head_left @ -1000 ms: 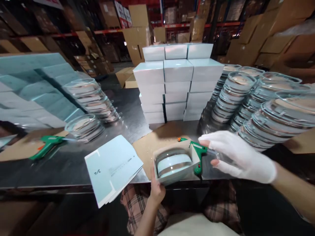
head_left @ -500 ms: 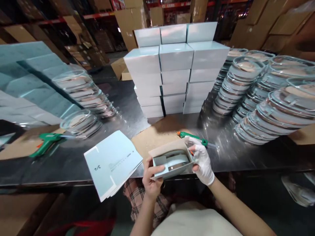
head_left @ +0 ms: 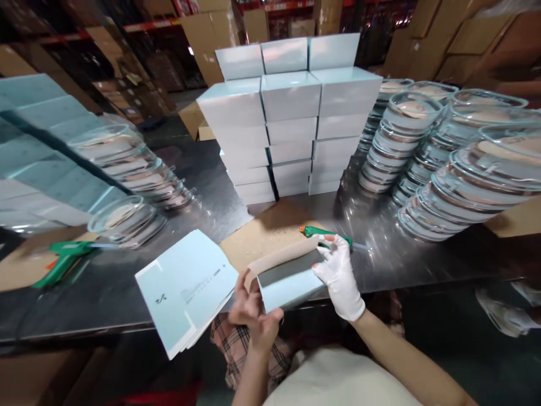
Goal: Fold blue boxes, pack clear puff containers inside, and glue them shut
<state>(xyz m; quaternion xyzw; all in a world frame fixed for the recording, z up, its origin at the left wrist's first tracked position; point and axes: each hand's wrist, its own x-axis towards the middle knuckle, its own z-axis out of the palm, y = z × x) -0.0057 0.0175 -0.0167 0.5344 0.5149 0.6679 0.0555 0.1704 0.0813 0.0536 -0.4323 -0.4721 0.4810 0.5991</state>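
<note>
A pale blue cardboard box (head_left: 291,290) is held low over the table's front edge, its long back flap standing up. A light panel now covers most of its opening, so the glass containers inside are hidden. My bare left hand (head_left: 256,307) is curled about the left end, thumb at the lower corner. At the right end my right hand (head_left: 340,276), in a white glove with bare fingertips, pinches the box's edge. Just behind it lies a green glue gun (head_left: 325,232) with an orange tip, partly covered by the hand and box.
Flat pale blue sheets (head_left: 186,293) lie to the left, overhanging the edge. Another green glue gun (head_left: 63,262) rests farther left. Stacked white boxes (head_left: 291,129) stand ahead. Stacks of round glass containers rise at the right (head_left: 465,180) and left (head_left: 127,163). Brown cardboard (head_left: 249,237) covers the middle.
My right hand came in from the right onto the box. The box's front panel has come over the glass containers, covering them. My left hand shifted to the box's left end.
</note>
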